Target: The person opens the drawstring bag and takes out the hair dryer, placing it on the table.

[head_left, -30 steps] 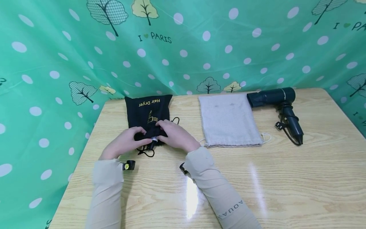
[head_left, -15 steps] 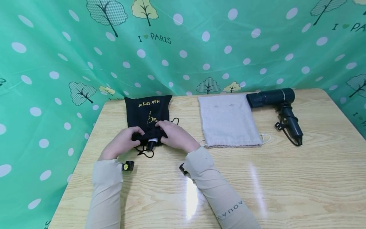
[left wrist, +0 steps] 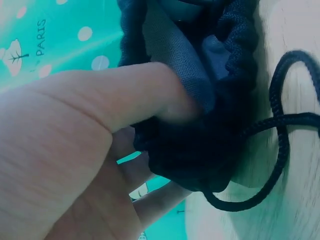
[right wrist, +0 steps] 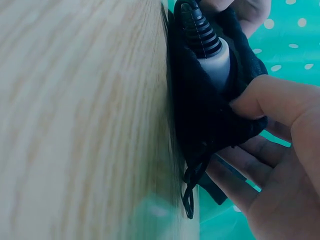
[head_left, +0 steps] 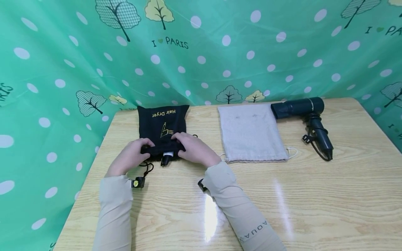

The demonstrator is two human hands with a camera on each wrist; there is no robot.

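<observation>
A black drawstring pouch (head_left: 160,122) printed "Hair Dryer" lies at the left of the table, its mouth toward me. The end of a white handle (right wrist: 218,67) with a black ribbed cord sleeve (head_left: 165,160) sticks out of that mouth; the rest is hidden inside. My left hand (head_left: 129,157) pinches the left side of the mouth, thumb inside the cloth and fingers outside. On the opposite side, my right hand (head_left: 196,149) grips the rim the same way. A black drawstring loop (left wrist: 281,105) hangs beside my left hand.
A light grey drawstring bag (head_left: 252,136) lies flat right of the pouch. Beyond it a dark hair dryer (head_left: 298,106) rests with its cord wrapped round the handle. A green dotted cloth (head_left: 207,42) hangs behind the wooden table (head_left: 282,195).
My left hand has moved a little left, stretching the pouch mouth wider and drawing the cord loop left. More of the handle end shows. My right hand has barely moved.
</observation>
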